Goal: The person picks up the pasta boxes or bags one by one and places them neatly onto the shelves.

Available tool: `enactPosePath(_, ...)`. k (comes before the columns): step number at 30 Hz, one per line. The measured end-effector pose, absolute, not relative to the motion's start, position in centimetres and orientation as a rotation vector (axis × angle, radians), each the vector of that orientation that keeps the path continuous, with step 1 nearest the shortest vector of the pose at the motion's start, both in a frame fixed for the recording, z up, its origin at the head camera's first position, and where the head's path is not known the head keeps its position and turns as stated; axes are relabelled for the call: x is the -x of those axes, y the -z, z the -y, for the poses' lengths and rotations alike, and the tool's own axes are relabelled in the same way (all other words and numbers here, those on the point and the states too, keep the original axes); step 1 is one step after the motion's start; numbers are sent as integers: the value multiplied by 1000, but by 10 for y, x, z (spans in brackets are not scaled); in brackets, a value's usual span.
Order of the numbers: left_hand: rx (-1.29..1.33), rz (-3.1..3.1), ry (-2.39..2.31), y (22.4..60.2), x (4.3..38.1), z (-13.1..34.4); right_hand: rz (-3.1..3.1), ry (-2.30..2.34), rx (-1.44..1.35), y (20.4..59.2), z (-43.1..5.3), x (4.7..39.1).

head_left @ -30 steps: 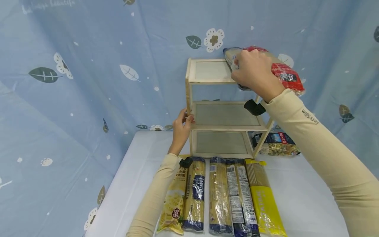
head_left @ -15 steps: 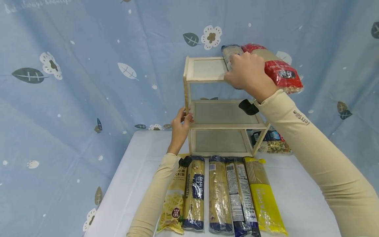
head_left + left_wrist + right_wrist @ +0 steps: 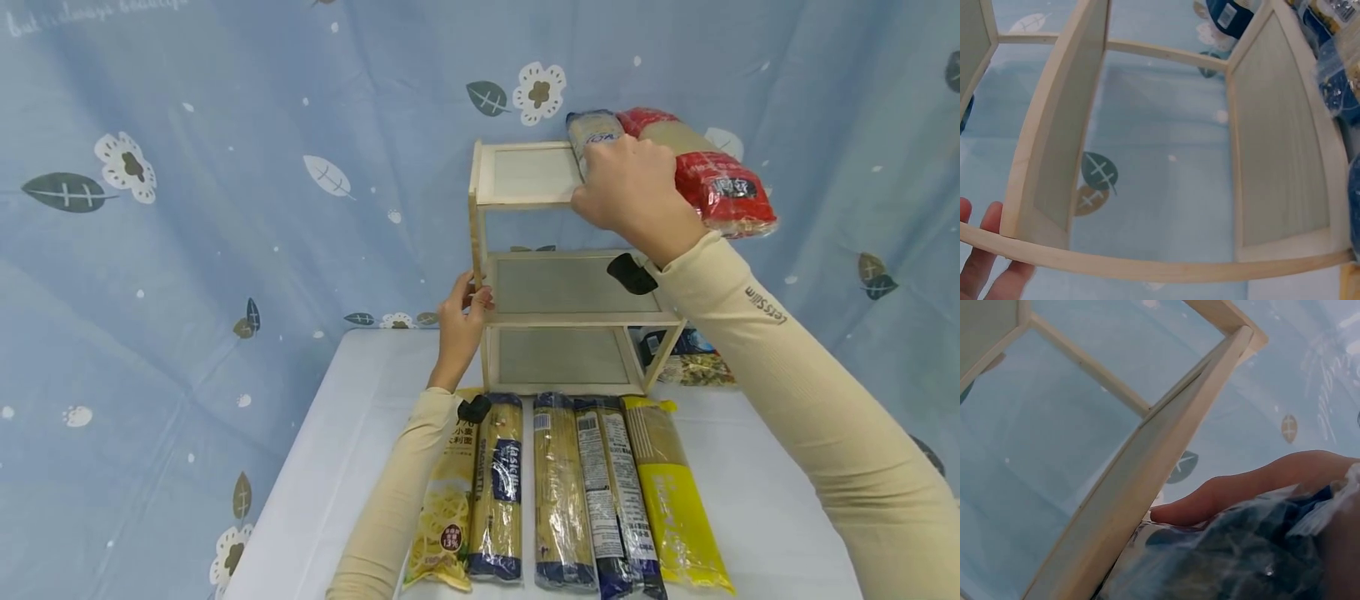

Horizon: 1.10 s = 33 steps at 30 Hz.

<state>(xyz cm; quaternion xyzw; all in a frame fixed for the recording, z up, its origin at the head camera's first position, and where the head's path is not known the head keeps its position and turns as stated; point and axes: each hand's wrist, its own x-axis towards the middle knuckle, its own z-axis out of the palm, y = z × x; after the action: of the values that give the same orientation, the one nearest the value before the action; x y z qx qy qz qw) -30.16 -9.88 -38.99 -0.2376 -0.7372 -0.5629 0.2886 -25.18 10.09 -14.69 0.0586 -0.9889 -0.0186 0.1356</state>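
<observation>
We see the two hands well apart, each on something at the wooden rack (image 3: 577,319). The left hand (image 3: 460,329) grips the rack's left upright near the middle shelf, thumb in front and fingers behind. The right hand (image 3: 633,192) is at the rack's top shelf, curled over the near end of a blue-ended packet (image 3: 594,125); in the right wrist view we see its thumb lying along the crinkled wrapper. That packet lies at the right part of the rack's top, and directly to its right is a red packet (image 3: 723,179), whose near end seems to jut past the rack's right side.

On the white desk (image 3: 787,483), we count five long packets laid in a row in front of the rack: a pale yellow packet (image 3: 442,521) at the left, partly under the forearm, then three navy-ended packets (image 3: 561,492), and a bright yellow packet (image 3: 684,521) at the right. A dark bag (image 3: 697,367) of pasta lies beside the rack's lower right, partly hidden by its post. Behind the rack we see a blue patterned cloth (image 3: 225,208).
</observation>
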Motion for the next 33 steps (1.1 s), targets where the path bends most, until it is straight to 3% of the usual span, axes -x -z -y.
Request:
enactPosePath(17,592,2046,1483,389,300,100,2870,-45,-164,150,-107,238)
enactPosePath(33,601,2062,1514,386,303,101,2799,-173,-237,153,-113,201)
